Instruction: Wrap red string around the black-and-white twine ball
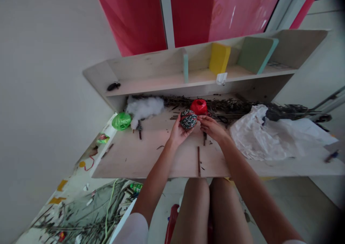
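Observation:
My left hand (179, 132) is closed round a ball of dark, white and red twisted yarn (188, 119), held above the desk (151, 154). Just right of the ball is my right hand (211, 126), its thumb and fingers pinched together near the ball's edge; what they pinch is too small to make out. Directly behind the ball sits a roll of red plastic twine (198, 106). A short brown stick (198, 161) lies near the desk's front edge, below my hands.
Green twine (121, 121) and white stuffing (147, 107) are at the left. Dark dry twigs (229, 105) line the back under a shelf (161, 83). A crumpled white plastic bag (256, 136) covers the right side. Twigs litter the floor at lower left.

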Demonstrator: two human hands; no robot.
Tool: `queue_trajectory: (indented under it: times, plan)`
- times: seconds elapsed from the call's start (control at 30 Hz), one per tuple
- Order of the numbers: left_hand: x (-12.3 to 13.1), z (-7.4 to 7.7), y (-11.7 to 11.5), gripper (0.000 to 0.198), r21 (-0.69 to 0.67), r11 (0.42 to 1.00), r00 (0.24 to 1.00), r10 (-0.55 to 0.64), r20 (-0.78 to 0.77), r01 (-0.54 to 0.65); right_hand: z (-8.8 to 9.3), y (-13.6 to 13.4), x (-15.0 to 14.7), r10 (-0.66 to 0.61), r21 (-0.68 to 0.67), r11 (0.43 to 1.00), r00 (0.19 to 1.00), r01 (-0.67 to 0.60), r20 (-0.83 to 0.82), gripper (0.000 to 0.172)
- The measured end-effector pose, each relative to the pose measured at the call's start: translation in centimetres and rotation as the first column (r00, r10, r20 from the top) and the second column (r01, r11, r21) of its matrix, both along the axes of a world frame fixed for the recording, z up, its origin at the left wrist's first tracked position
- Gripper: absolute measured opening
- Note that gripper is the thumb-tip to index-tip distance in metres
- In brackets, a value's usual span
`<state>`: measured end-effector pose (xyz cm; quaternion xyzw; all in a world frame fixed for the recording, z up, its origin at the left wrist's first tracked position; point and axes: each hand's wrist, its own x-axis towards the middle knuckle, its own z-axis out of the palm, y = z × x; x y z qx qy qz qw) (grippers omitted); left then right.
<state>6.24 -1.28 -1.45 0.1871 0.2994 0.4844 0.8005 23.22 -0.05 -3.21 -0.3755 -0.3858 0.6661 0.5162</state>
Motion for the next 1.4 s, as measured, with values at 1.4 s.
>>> queue_trajectory:
  times: [1.4]
  plan:
    - [0.3, -0.4, -0.2, 0.073, -0.041, 0.997, 0.992, -0.068, 0.110, 0.073, -0.3, -0.1, -0.4, 0.015, -0.023, 1.000, 0.997, -0.013, 0.080, 0.042]
